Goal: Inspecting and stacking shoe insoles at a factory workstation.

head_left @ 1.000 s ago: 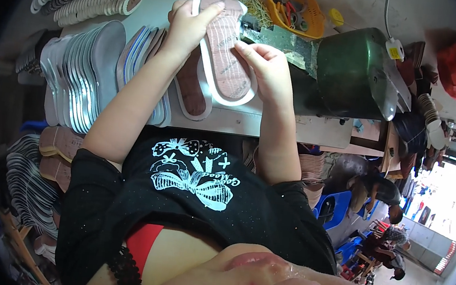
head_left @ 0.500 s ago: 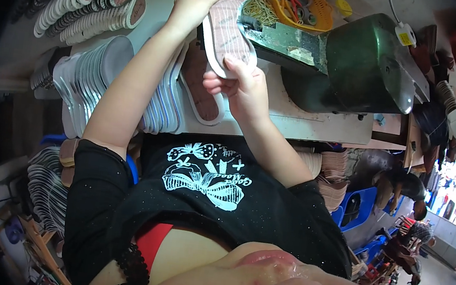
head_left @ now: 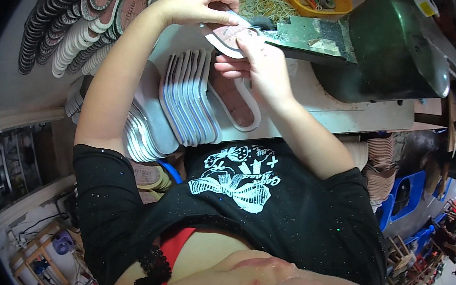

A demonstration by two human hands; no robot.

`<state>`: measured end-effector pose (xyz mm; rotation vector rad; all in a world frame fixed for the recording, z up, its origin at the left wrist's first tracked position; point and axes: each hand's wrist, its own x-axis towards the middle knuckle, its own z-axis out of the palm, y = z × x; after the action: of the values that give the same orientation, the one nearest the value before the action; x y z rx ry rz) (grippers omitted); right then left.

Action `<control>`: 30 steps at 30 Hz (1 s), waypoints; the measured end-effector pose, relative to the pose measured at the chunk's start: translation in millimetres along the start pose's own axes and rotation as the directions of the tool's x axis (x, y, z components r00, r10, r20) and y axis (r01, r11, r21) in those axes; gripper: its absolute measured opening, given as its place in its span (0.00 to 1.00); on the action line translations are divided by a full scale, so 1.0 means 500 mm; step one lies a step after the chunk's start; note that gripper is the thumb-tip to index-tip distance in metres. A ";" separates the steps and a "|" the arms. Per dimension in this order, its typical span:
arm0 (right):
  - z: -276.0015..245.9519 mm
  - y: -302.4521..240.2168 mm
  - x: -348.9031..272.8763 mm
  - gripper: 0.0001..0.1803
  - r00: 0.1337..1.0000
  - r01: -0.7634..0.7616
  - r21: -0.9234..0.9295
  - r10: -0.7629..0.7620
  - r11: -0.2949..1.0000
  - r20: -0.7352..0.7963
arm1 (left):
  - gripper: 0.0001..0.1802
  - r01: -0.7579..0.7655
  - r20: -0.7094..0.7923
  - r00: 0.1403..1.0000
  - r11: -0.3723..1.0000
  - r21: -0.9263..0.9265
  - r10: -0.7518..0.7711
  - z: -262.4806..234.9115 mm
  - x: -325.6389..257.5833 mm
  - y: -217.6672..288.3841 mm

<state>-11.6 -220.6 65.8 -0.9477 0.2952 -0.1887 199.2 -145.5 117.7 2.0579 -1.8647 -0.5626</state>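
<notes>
Pinching: left hand, thumb on the insole, forearm steep. Insole tilted between both hands, near the tip of the green machine. Right hand holding its right side, thumb above, fingers curled.

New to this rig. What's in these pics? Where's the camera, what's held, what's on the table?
There's no robot here: a person works with two bare hands. Every picture comes from the left of two wide fisheye cameras on the person's head, looking down, so straight edges bend near the rim. Picture left is the person's left.

The left hand and right hand both grip a white-edged insole beside the narrow arm of a green machine. The right thumb lies on top of it.

On the pale table are another insole, a row of blue-edged insoles, pale cords and a yellow basket of tools.
</notes>
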 end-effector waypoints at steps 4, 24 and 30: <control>-0.008 -0.010 0.000 0.22 1.000 -0.016 -0.005 0.016 1.000 0.020 | 0.15 0.253 0.201 0.962 0.886 -0.389 -0.187 -0.003 -0.004 0.017; -0.030 -0.019 -0.007 0.20 0.998 0.067 -0.020 -0.067 0.998 0.006 | 0.18 0.491 0.191 0.867 0.718 -0.493 -0.461 0.052 -0.076 0.121; -0.010 -0.008 0.004 0.18 0.988 0.154 0.027 -0.155 0.988 0.018 | 0.20 0.444 0.130 0.884 0.722 -0.531 -0.448 0.056 -0.087 0.077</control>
<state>-11.4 -227.3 66.0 -0.9472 0.2005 -0.3240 148.8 -105.5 115.1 2.0659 -0.9926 -1.0651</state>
